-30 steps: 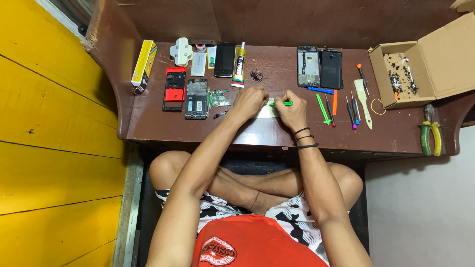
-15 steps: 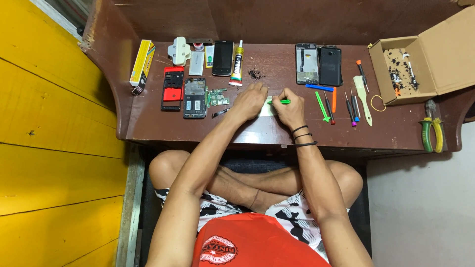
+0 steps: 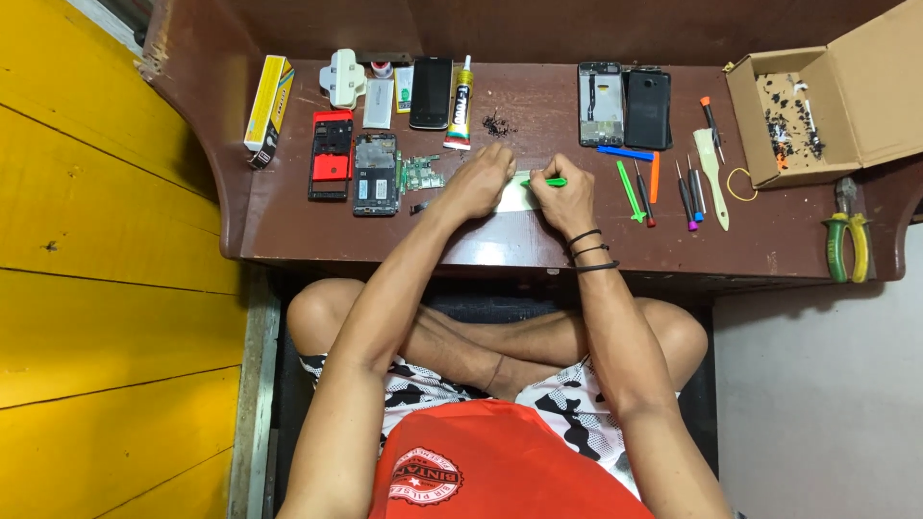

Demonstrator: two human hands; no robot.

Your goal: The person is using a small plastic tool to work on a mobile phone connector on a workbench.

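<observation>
Person sits cross-legged at a dark brown worktop (image 3: 288, 221). Left hand (image 3: 478, 181) lies palm-down on the left end of a pale flat panel (image 3: 516, 195), fingers curled, pressing it to the worktop; no real grip, just a hold-down. Right hand (image 3: 565, 195) has its grip closed around a green pry tool (image 3: 552, 182). The tool's long axis runs left-right, roughly parallel to the worktop's front edge, green end poking out to the right of the fingers, working tip hidden at the panel's top edge. The panel sits near the front middle of the worktop, long side also left-right. Left of the hands: green circuit board (image 3: 420, 173), opened phone body (image 3: 375, 174), red phone frame (image 3: 331, 154). Right: loose coloured tools (image 3: 654, 178), cardboard box (image 3: 798, 115), pliers (image 3: 846, 235).
</observation>
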